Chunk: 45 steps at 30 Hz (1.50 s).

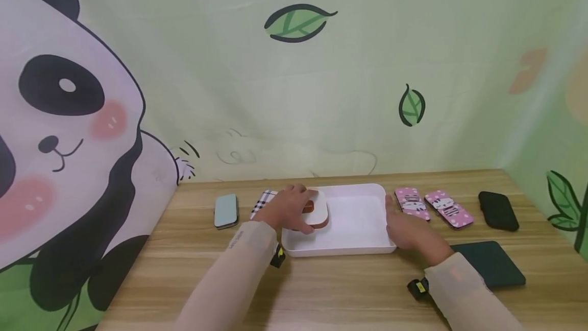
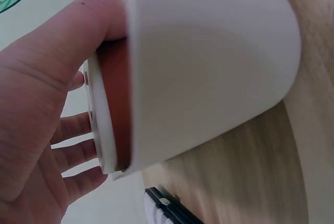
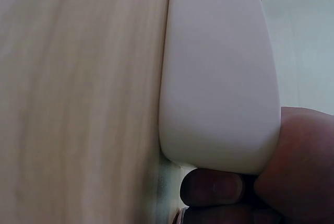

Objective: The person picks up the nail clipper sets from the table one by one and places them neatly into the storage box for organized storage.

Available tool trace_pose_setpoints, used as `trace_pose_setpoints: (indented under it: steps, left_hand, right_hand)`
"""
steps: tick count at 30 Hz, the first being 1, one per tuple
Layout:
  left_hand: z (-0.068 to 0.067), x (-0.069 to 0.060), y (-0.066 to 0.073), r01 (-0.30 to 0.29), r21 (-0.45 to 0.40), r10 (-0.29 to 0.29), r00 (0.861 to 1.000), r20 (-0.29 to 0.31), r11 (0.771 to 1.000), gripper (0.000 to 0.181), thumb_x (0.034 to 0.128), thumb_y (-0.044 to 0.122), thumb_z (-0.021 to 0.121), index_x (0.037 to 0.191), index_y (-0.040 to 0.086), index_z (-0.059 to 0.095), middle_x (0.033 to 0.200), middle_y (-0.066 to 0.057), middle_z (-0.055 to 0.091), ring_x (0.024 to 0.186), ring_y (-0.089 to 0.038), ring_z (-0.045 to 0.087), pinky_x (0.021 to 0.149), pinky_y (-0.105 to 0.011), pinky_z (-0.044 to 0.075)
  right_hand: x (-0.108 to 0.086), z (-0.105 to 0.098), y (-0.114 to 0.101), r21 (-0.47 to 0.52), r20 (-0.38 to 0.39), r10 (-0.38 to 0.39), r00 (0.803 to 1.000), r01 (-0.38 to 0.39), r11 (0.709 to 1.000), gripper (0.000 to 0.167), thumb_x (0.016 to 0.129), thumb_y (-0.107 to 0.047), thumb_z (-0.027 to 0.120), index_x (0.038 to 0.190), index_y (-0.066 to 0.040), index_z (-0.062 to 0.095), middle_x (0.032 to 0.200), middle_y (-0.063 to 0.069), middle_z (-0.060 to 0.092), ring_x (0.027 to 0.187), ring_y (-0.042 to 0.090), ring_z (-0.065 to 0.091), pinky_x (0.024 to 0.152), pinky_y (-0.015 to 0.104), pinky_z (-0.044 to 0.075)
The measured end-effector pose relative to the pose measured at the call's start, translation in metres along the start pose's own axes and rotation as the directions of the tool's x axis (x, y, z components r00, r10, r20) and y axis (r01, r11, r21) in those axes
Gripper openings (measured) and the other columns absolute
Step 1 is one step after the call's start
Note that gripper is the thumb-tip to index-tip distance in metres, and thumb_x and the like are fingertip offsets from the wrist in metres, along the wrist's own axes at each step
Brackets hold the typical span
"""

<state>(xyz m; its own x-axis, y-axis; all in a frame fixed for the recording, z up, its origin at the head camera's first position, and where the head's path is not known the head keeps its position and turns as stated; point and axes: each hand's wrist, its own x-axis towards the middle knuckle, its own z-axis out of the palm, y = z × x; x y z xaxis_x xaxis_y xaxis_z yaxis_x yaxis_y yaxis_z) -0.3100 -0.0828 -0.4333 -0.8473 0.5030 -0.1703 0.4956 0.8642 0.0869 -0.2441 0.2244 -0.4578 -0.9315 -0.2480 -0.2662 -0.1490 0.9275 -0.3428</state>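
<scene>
A white rectangular tray lies on the wooden table. At its left end my left hand grips a white-topped case with reddish-brown sides; in the left wrist view the thumb of the left hand presses the case's brown side, beside the tray's outer wall. My right hand holds the tray's right end. In the right wrist view, fingers of the right hand curl round the corner of the tray wall.
Left of the tray are a light blue case and a checkered case, partly behind my left hand. To the right lie two pink patterned cases, a black pouch and a dark green flat item.
</scene>
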Motion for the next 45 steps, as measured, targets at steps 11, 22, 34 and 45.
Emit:
trace_pose_setpoints:
  steps: [11, 22, 34, 45]
  left_hand:
    - [0.010, 0.001, -0.002, -0.019, 0.024, 0.019, 1.000, -0.004, 1.000, 0.093, 0.0730, 0.058, 0.080, 0.151, 0.026, 0.042, 0.150, -0.006, 0.045, 0.136, -0.029, 0.040, 0.116, -0.049, 0.031]
    - [0.017, 0.004, -0.006, -0.019, 0.005, 0.019, 1.000, -0.003, 1.000, 0.094, 0.0711, 0.064, 0.080, 0.151, 0.031, 0.043, 0.155, -0.003, 0.042, 0.142, -0.029, 0.038, 0.118, -0.052, 0.028]
    - [0.016, -0.001, -0.004, -0.011, -0.041, 0.011, 1.000, 0.003, 0.999, 0.090, 0.0719, 0.063, 0.080, 0.149, 0.030, 0.047, 0.156, -0.003, 0.042, 0.144, -0.029, 0.035, 0.119, -0.050, 0.026]
    - [0.016, -0.002, -0.003, -0.036, -0.019, 0.036, 0.999, -0.025, 0.999, 0.084, 0.0774, 0.058, 0.079, 0.148, 0.026, 0.048, 0.154, -0.006, 0.044, 0.142, -0.029, 0.039, 0.116, -0.047, 0.034]
  right_hand:
    - [-0.002, 0.001, -0.004, 0.021, 0.010, 0.006, 1.000, -0.006, 1.000, 0.072, 0.104, -0.015, 0.037, 0.154, 0.011, -0.008, 0.101, 0.017, 0.067, 0.068, 0.020, 0.058, 0.061, 0.035, 0.046]
    - [-0.004, -0.002, -0.004, 0.038, 0.014, 0.010, 1.000, -0.011, 0.999, 0.072, 0.104, -0.016, 0.036, 0.154, 0.010, -0.009, 0.107, 0.020, 0.065, 0.075, 0.022, 0.059, 0.067, 0.037, 0.048]
    - [-0.004, 0.000, -0.003, 0.050, 0.022, 0.012, 1.000, -0.013, 0.999, 0.072, 0.105, -0.017, 0.034, 0.154, 0.009, -0.012, 0.095, 0.014, 0.064, 0.073, 0.021, 0.059, 0.068, 0.037, 0.048]
    - [-0.002, 0.000, 0.000, 0.050, 0.016, 0.015, 1.000, -0.016, 0.999, 0.073, 0.105, -0.017, 0.035, 0.155, 0.007, -0.013, 0.109, 0.022, 0.065, 0.074, 0.021, 0.059, 0.068, 0.039, 0.049]
